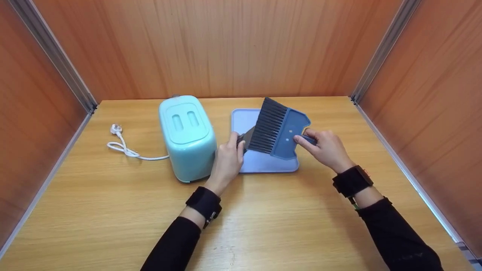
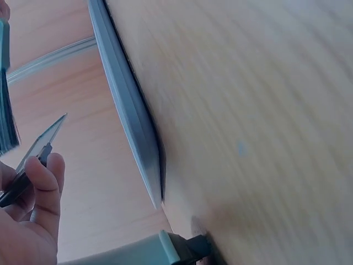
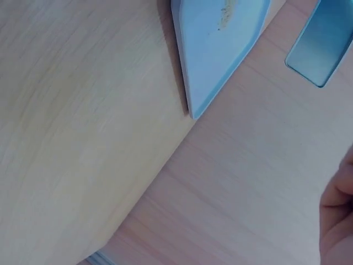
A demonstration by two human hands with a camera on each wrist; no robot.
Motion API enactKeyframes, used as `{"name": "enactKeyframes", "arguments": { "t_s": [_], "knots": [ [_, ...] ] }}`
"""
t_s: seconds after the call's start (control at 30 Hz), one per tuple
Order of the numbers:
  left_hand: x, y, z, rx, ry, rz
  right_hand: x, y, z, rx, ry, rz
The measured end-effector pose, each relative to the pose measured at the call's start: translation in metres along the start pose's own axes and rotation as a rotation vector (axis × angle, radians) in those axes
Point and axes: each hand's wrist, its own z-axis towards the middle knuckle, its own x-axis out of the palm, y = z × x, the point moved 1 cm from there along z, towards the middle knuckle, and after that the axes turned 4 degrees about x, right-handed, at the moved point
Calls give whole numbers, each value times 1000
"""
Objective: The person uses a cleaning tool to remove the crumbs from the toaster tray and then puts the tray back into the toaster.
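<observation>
My right hand (image 1: 325, 146) grips the short handle of a blue hand brush (image 1: 292, 131), thumb along its near side. The brush's long dark bristles (image 1: 267, 126) point left, over a pale blue tray (image 1: 271, 165). In my left hand (image 1: 228, 158) is a scraper (image 2: 39, 148) with a black handle and a flat, thin blade; I hold it by the handle. Seen from the head, the bristles overlap the scraper's blade. Brown crumbs (image 3: 226, 14) lie in the tray in the right wrist view. Part of the scraper is hidden behind the bristles.
A mint-green toaster (image 1: 188, 128) with a lid on top stands left of the tray, close beside my left hand. Its white cord and plug (image 1: 116, 129) lie on the table to the left. Wood-grain panels (image 1: 226, 49) enclose the table at the back and both sides.
</observation>
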Motion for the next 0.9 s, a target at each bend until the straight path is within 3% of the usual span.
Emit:
{"name": "enactKeyframes", "arguments": {
  "t_s": [0.3,0.67,0.9],
  "knots": [
    [2,-3,0,-3,13,-10,11,2,4,26,-64,-46],
    [0,-1,-1,12,28,-17,3,-19,6,195,-116,-164],
    [-2,0,-1,19,35,8,-3,-25,3,248,-166,-238]
  ]
}}
